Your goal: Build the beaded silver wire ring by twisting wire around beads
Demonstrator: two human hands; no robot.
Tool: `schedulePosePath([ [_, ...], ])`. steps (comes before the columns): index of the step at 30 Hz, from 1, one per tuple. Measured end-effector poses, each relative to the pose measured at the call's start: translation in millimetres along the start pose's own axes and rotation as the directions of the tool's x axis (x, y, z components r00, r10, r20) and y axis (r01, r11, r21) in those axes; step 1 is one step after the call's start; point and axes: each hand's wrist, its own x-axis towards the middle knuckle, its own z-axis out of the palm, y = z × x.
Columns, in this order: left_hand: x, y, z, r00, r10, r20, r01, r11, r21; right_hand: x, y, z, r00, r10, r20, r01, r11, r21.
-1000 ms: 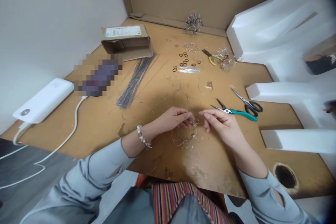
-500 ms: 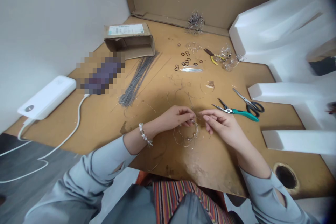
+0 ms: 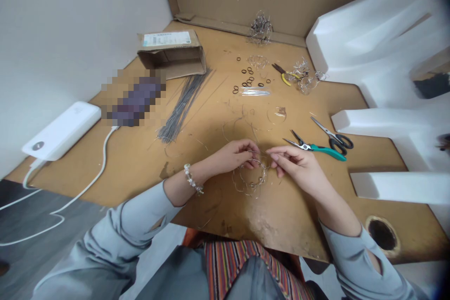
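My left hand (image 3: 239,154) pinches the upper part of a ring-shaped piece of twisted silvery wire (image 3: 262,179), with loose loops and ends sticking out below the fingers. Just to its right, my right hand (image 3: 293,161) has thumb and forefinger pressed together on a thin wire at the ring's upper right. The wire is so fine that its exact path between the two hands cannot be made out. Close to the right hand lie teal-handled pliers (image 3: 328,152), jaws apart, and black-handled scissors (image 3: 339,141).
Grey straight wires (image 3: 183,110) lie bundled before an open cardboard box (image 3: 170,56). Small dark rings (image 3: 250,79) and short silver wires (image 3: 255,91) are farther back, near yellow-handled pliers (image 3: 286,77) and wire tangles (image 3: 260,28). A white power bank (image 3: 63,129) sits left; white foam (image 3: 372,119) borders the right.
The fingers of both hands have shifted slightly around the wire ring, the left ones curling a little more. The whole view has drifted a touch; the tools lie where they were.
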Motion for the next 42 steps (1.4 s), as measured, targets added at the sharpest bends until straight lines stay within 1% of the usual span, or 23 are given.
schedulePosePath([
  [4, 1, -5, -1.9, 0.999, 0.03, 0.02, -0.029, 0.999, -0.021, 2, -1, 0, 0.996, 0.001, -0.092, 0.001, 1.0, 0.03],
  [6, 2, -8, -2.3, 0.998, 0.051, 0.034, -0.051, 0.999, -0.013, 2, -1, 0, 0.994, 0.01, -0.112, -0.002, 0.998, 0.064],
  [9, 2, -10, -1.2, 0.994, 0.092, 0.055, -0.093, 0.995, 0.03, 2, -2, -1, 0.999, 0.019, -0.045, -0.013, 0.992, 0.126],
  [12, 1, -11, 1.4, 0.992, 0.121, 0.028, -0.124, 0.984, 0.127, 0, -3, 0, 0.999, 0.023, 0.042, -0.03, 0.983, 0.183],
  [14, 0, -11, 3.0, 0.99, 0.143, -0.006, -0.138, 0.966, 0.219, 0, -3, 1, 0.996, 0.027, 0.08, -0.041, 0.983, 0.179],
  [17, -2, -12, 4.9, 0.983, 0.183, -0.019, -0.168, 0.934, 0.315, 0, -2, 1, 0.996, 0.031, 0.09, -0.041, 0.992, 0.123],
  [20, -4, -13, 6.2, 0.98, 0.199, -0.014, -0.182, 0.919, 0.35, 0, -2, -1, 0.994, 0.054, 0.099, -0.063, 0.994, 0.093],
  [24, -4, -12, 7.7, 0.98, 0.198, -0.025, -0.177, 0.919, 0.352, -1, -1, -1, 0.978, 0.132, 0.161, -0.145, 0.987, 0.07],
  [28, -5, -11, 8.1, 0.98, 0.196, -0.02, -0.175, 0.912, 0.372, -1, 0, 2, 0.978, 0.129, 0.161, -0.14, 0.989, 0.057],
  [33, -5, -11, 6.2, 0.982, 0.184, -0.032, -0.156, 0.903, 0.399, -1, 7, 4, 0.98, 0.127, 0.151, -0.116, 0.99, -0.077],
  [37, -4, -12, 5.5, 0.981, 0.189, -0.041, -0.155, 0.895, 0.418, -3, 11, 5, 0.987, 0.105, 0.12, -0.084, 0.982, -0.172],
  [40, -4, -12, 5.5, 0.98, 0.195, -0.04, -0.161, 0.897, 0.412, -5, 10, 6, 0.995, 0.061, 0.08, -0.036, 0.958, -0.283],
  [42, -3, -12, 5.4, 0.98, 0.195, -0.043, -0.161, 0.899, 0.407, -6, 6, 8, 0.999, 0.012, 0.053, 0.009, 0.921, -0.389],
])
